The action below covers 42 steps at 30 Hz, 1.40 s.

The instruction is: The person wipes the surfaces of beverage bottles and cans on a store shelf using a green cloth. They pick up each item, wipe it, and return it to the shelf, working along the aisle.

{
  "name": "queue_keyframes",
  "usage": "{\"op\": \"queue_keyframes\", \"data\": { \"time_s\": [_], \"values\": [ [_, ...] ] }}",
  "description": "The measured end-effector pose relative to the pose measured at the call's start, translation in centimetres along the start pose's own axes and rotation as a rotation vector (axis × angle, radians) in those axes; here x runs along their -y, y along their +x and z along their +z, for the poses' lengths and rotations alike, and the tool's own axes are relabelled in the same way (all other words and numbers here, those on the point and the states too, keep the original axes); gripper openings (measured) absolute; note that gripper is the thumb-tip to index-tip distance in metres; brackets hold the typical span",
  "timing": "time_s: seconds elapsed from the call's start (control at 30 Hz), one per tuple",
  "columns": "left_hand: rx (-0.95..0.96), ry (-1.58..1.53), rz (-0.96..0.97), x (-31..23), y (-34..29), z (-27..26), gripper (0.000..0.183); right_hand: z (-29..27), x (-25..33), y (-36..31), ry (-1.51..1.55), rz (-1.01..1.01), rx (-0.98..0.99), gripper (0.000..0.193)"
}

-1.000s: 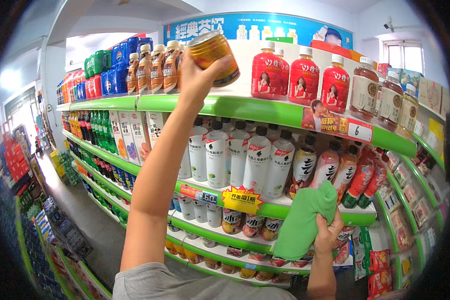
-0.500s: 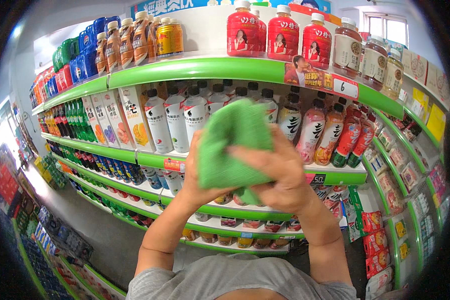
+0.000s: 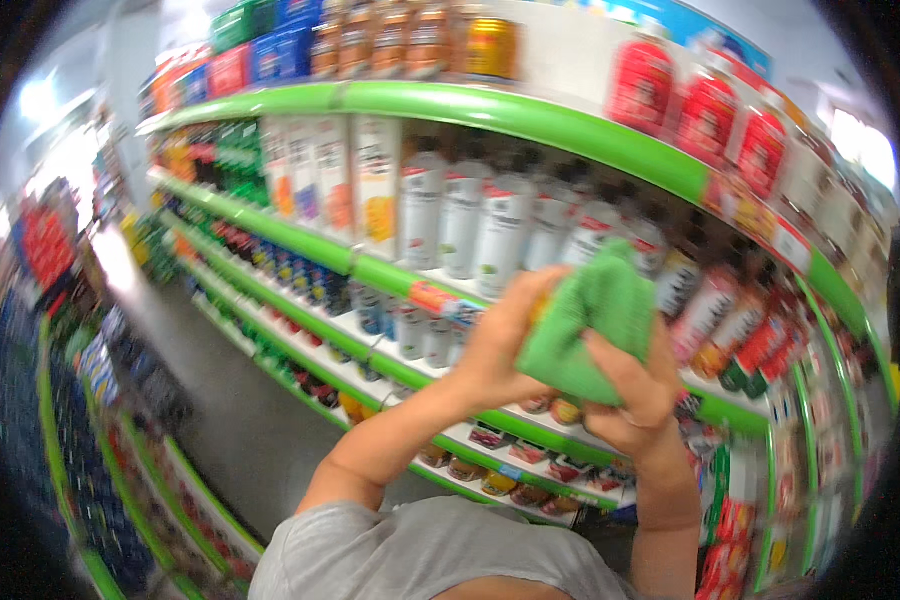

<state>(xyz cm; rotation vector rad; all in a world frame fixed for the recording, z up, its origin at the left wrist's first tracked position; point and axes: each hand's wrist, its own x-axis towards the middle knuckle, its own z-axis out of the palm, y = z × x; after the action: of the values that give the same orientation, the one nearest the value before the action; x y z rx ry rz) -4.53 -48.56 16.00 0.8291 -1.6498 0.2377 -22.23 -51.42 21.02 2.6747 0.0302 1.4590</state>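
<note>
Both hands bunch a green cloth before a supermarket drinks shelf.

The left hand and right hand are closed round the green cloth, fingers curled into its folds, at chest height. Behind the grip stand white bottles; above it, red bottles. Soft, light and limp, the cloth likely holds best gathered in a fistful.
</note>
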Motion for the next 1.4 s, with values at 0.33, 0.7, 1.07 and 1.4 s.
{"op": "queue_keyframes", "data": {
  "time_s": [0.33, 0.7, 1.07, 1.4],
  "values": [
    [0.009, -0.272, -0.121, -1.1, -0.5, -0.9, 0.083, 2.2, -0.8, -1.0, 0.364, 0.359, -0.210, 0.037],
    [-0.346, -0.574, -0.378, -0.3, -1.0, -0.8, 0.108, 8.3, -0.4, -3.4, 0.748, 0.526, -0.226, 0.036],
    [-0.277, -0.977, -0.492, 0.1, -0.7, -1.1, 0.061, 8.0, -0.6, -3.3, 0.711, 0.600, -0.212, 0.046],
    [-0.203, -0.777, -0.551, 0.2, 0.0, -1.1, 0.074, 8.6, -0.5, -3.4, 0.342, 0.460, -0.160, 0.064]
  ]
}}
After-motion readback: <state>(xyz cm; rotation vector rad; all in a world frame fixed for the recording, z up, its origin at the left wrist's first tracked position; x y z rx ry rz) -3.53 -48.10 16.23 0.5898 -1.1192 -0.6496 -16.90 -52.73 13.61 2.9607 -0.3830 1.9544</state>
